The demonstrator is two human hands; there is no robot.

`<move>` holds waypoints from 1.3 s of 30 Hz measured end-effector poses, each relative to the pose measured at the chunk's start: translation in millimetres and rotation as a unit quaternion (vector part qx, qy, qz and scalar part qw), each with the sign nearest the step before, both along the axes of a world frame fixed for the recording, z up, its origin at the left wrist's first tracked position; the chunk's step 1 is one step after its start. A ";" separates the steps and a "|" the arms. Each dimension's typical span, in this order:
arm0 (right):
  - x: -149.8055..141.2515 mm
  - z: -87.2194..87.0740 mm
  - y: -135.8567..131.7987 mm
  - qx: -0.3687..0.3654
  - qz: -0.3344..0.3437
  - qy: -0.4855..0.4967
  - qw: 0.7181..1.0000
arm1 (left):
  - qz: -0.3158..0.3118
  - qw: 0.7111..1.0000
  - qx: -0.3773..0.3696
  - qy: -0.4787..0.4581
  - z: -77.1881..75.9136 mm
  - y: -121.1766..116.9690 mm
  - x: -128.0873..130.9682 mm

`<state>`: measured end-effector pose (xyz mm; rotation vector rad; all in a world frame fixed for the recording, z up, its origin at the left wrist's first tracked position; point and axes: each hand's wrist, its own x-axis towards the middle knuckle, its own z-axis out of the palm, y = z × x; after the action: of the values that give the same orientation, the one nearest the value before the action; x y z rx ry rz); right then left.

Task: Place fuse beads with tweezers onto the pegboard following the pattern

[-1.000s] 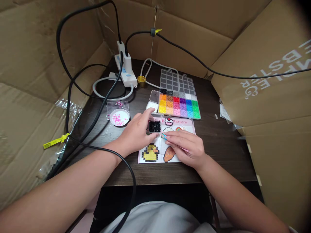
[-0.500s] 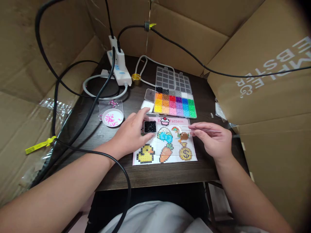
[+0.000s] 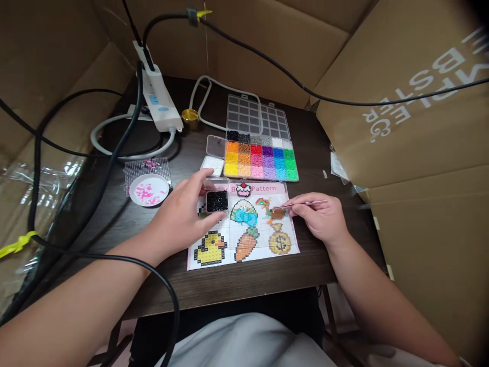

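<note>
My left hand (image 3: 179, 211) grips a small clear box of black beads (image 3: 217, 201) between thumb and fingers, over the left part of a printed pattern sheet (image 3: 230, 259). In my right hand (image 3: 319, 216) are thin tweezers (image 3: 317, 203), pinched, with their tips over the brown bead figure (image 3: 277, 214). Whether the tips hold a bead is too small to tell. A clear pegboard lies on the sheet, bearing a blue-and-white bead figure (image 3: 245, 216). Above it sits a cupcake bead figure (image 3: 243, 189). The printed carrot, money bag and duck show along the bottom.
Behind the sheet stands an open sorting case (image 3: 262, 158) of coloured beads. A small box of white beads (image 3: 212, 165) is beside it. To the left are a white dish (image 3: 148, 190) of pink beads, a power strip (image 3: 162, 104) and a gold cup (image 3: 190, 118). Black cables (image 3: 122, 135) cross the left side.
The view has turned, so the things on the table appear farther left. My right hand has shifted the tweezers slightly over the brown figure. My left hand still holds the black bead box.
</note>
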<state>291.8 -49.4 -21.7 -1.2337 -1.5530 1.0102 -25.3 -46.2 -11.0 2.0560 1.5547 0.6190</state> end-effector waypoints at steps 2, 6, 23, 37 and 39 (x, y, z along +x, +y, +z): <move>-0.2 1.8 -0.1 0.001 -0.001 -0.002 1.000 | 0.001 1.000 0.004 -0.001 0.3 0.0 0.3; 0.0 2.7 -0.1 -0.004 0.002 -0.002 1.000 | 0.005 1.000 0.004 0.002 0.6 -0.1 0.4; 1.4 -2.7 -0.4 -0.004 -0.003 0.015 1.000 | -0.001 1.000 0.004 0.008 1.9 0.1 1.5; -92.0 39.1 -2.2 0.040 -0.040 0.086 0.995 | -0.008 1.000 -0.001 -0.016 -1.0 -1.8 1.9; -108.9 39.2 -4.4 0.044 -0.004 0.052 0.998 | -0.011 1.000 0.005 -0.020 -1.9 -2.4 1.9</move>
<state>182.9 -53.7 17.5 -1.1085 -1.4961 0.9745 -23.5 -48.6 -12.9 2.0527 1.5083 0.6581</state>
